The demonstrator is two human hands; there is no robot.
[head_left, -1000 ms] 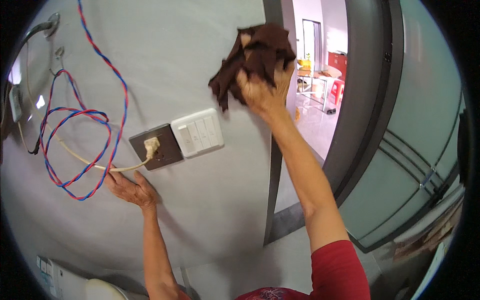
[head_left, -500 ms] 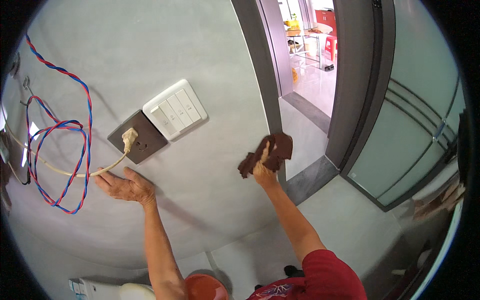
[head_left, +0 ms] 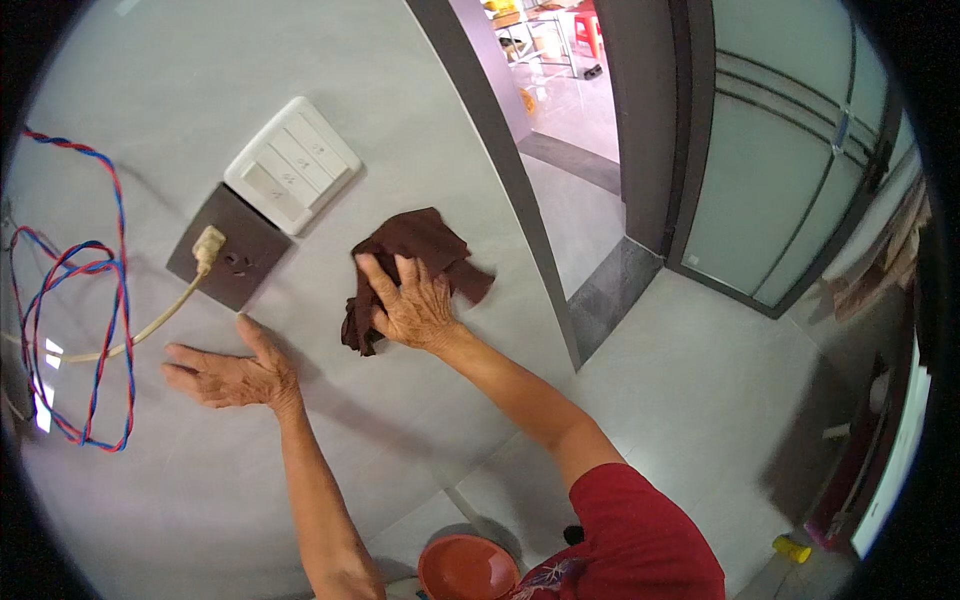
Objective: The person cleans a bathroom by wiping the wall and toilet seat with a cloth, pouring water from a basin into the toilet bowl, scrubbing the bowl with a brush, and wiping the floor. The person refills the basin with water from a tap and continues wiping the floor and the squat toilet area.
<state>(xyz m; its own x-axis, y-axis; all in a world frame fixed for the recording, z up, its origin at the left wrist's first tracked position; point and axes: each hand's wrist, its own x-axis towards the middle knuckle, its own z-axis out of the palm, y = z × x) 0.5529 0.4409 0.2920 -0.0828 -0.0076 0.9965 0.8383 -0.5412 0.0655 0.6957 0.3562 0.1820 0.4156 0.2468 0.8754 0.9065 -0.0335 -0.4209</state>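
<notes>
My right hand (head_left: 415,308) presses a dark brown cloth (head_left: 415,235) against the grey wall, fingers spread over it. The cloth is bunched, with loose ends sticking out on both sides. My left hand (head_left: 235,378) holds nothing; its fingers are apart, close to the wall just below a dark socket plate (head_left: 215,280). A cream plug (head_left: 207,243) sits in that socket, its cable (head_left: 160,322) curving away to the left. Up and to the right of the socket is a white switch panel (head_left: 293,165) with several rockers.
Twisted red and blue wire (head_left: 124,300) hangs in loops at the left. A dark door frame (head_left: 510,180) borders the wall, with a frosted glass door (head_left: 770,170) beyond. On the floor stand a reddish basin (head_left: 468,568) and, farther right, a small yellow object (head_left: 791,548).
My right hand has moved left with the cloth, from the door frame's edge onto the wall near the switch panel. My left hand stays below the socket. The view has shifted right.
</notes>
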